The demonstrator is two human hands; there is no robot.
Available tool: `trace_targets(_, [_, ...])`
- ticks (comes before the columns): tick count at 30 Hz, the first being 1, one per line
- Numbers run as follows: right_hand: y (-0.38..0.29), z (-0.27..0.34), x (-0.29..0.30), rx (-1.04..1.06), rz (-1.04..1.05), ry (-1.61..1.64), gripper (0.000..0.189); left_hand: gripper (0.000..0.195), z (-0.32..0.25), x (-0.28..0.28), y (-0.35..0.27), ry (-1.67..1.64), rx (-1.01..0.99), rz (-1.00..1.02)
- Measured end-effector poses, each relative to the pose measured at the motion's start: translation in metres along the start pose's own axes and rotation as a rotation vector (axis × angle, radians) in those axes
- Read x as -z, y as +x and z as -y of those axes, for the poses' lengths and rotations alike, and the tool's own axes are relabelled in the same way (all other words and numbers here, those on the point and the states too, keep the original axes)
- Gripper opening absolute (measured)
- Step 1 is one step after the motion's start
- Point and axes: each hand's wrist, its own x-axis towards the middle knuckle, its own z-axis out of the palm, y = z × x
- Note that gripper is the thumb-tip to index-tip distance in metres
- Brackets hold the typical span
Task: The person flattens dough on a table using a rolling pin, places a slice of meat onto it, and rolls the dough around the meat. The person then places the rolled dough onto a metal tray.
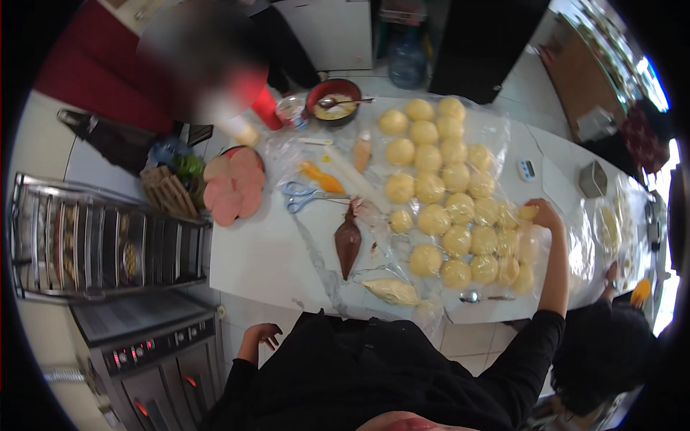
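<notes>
My right hand (546,214) reaches over the table to the right edge of the rows of dough. Its fingers are closed around a small pale-yellow dough ball (526,213). Clear plastic film (498,129) lies over many round dough balls (429,187), and its edge is close to my right wrist. My left hand (262,335) hangs beside my body, off the table, with its fingers apart and nothing in them. Near the front edge rest a metal spoon (488,297), a piping bag of cream-coloured filling (392,291) and a piping bag of chocolate-brown filling (347,245).
Blue-handled scissors (299,197), an orange piping bag (323,179), pink round slices (235,186), a bowl with a spoon (334,119) and a digital timer (526,170) are on the marble-patterned table (253,258). One person stands across; another (601,350) is at right. A tray rack (108,237) stands left.
</notes>
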Motion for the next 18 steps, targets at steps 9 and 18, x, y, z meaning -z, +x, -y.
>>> trace_targets(9, [-0.031, -0.027, 0.061, -0.184, -0.562, 0.689, 0.044, 0.062, 0.006, -0.001, -0.051, -0.183, 0.125, -0.105])
trace_targets(18, [-0.053, 0.238, 0.014, 0.541, 0.029, 1.749, 0.058, 0.045, 0.021, 0.046, -0.108, -0.168, -0.291, -0.247])
